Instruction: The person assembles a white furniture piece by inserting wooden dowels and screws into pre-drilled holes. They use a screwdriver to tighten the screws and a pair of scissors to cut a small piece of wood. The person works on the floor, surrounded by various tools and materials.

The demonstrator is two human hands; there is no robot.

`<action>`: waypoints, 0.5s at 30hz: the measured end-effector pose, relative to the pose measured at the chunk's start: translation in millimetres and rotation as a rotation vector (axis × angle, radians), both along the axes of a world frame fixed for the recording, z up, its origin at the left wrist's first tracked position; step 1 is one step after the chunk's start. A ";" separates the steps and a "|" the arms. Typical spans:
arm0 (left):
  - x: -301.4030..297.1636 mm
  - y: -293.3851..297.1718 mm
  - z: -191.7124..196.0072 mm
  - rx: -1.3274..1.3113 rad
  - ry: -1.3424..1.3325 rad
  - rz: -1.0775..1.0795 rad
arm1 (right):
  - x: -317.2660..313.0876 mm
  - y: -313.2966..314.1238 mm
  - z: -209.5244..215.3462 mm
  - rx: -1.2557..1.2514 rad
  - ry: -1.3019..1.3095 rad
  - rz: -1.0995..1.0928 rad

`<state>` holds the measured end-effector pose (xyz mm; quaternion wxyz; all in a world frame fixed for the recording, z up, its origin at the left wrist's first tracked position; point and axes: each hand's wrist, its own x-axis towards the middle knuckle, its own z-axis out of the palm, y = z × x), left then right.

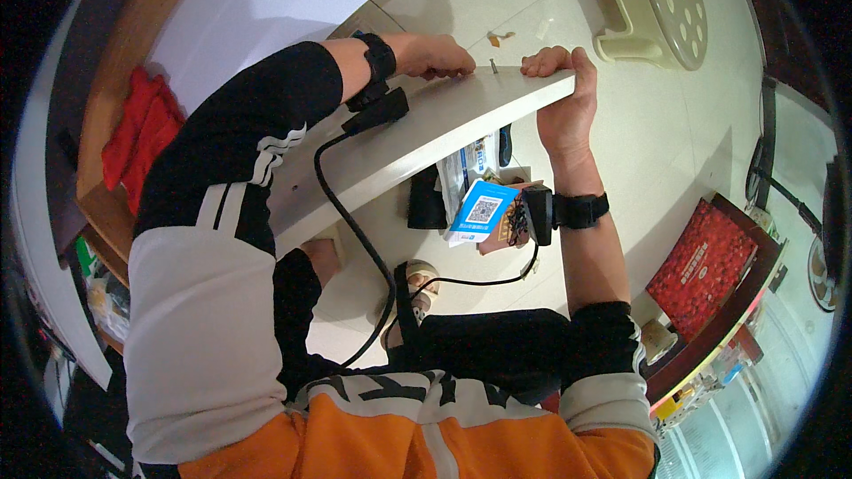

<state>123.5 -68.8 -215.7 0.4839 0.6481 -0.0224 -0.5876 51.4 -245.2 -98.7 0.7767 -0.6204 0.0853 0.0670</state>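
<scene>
A long white board [390, 153] slants across in front of me, its far end up and to the right. My right hand [566, 106] is wrapped round that far end, thumb and fingers over the top edge. My left hand [441, 58] rests at the board's upper face with its fingers curled together; whatever they hold, if anything, is hidden. Between my two hands a small metal screw [494, 66] stands upright out of the board. Each of my wrists wears a black strap with a small black device on a cable.
A pale plastic stool [676, 11] stands at the far right on the tiled floor. Below the board lie a blue card [484, 211] and papers. On the right is a red box [703, 268]; a red cloth [142, 137] lies by a wooden edge on the left.
</scene>
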 end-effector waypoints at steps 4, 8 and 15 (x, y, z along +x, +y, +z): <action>-0.7 3.6 2.3 -0.035 0.002 -0.001 | -0.4 -0.6 -0.6 -0.022 0.000 -0.004; -1.2 6.5 -0.1 -0.059 -0.019 0.008 | 0.4 -0.8 -0.7 0.004 0.009 -0.002; -2.5 12.0 -11.5 -0.221 -0.171 -0.042 | 0.2 0.4 0.3 -0.001 0.023 -0.012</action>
